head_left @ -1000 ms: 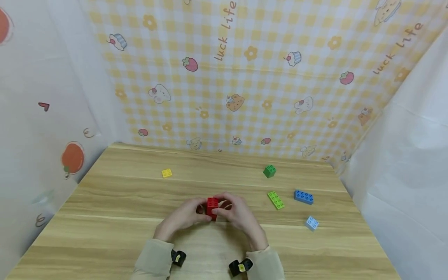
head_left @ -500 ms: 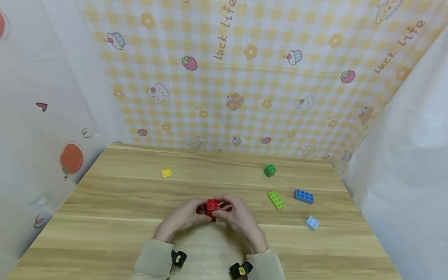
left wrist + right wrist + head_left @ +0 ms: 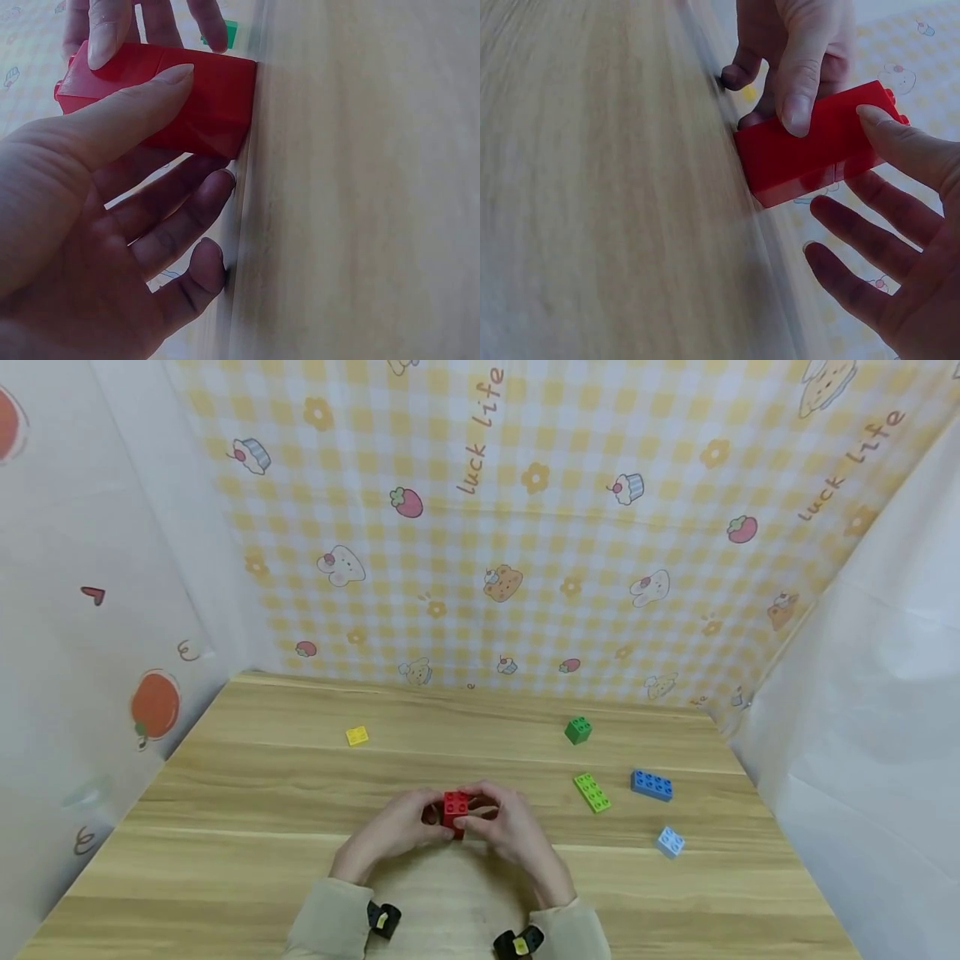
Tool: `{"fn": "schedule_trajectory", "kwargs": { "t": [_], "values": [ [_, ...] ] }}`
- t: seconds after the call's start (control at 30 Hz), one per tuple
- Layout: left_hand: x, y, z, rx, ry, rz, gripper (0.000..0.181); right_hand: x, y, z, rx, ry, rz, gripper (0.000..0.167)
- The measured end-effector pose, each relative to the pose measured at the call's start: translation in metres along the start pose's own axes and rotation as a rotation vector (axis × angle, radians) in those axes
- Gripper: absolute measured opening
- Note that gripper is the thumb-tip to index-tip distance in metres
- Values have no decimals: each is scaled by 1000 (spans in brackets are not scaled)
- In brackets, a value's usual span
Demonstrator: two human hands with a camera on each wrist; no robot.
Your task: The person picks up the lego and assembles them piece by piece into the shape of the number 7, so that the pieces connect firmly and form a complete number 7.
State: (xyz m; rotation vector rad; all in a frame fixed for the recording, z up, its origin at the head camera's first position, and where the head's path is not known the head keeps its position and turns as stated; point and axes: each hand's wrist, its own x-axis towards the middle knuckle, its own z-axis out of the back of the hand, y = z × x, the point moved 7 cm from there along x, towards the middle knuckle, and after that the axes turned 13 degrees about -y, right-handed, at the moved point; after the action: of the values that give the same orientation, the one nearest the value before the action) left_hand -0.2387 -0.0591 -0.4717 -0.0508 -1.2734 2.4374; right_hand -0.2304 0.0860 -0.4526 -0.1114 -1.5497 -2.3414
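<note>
Two red toy bricks stand one atop the other at the middle front of the table, studs up: the upper red brick and the lower red brick. A thin seam between them shows in both wrist views. My left hand pinches the lower brick, its thumb lying along the near side. From the other side my right hand pinches the upper brick near its studs between thumb and fingers. The remaining fingers of both hands spread loosely below. The stack's bottom meets the wooden table.
A flat yellow piece lies at the back left. Toward the right are a green brick, a flat lime piece, a long blue brick and a light blue brick. A patterned curtain closes off the back.
Both hands keep their hold on the red bricks at the same spot. Only the head view shifts slightly; the loose pieces stay where they were.
</note>
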Motion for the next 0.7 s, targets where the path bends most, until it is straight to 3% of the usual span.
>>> {"fn": "schedule_trajectory", "kwargs": {
  "t": [0.47,0.7],
  "values": [
    [-1,-3,1,-3,7,-20,19,1,-7,-2,55,1,-53,32],
    [-2,-2,-1,6,6,-23,25,1,-5,-3,30,11,-49,33]
  ]
}}
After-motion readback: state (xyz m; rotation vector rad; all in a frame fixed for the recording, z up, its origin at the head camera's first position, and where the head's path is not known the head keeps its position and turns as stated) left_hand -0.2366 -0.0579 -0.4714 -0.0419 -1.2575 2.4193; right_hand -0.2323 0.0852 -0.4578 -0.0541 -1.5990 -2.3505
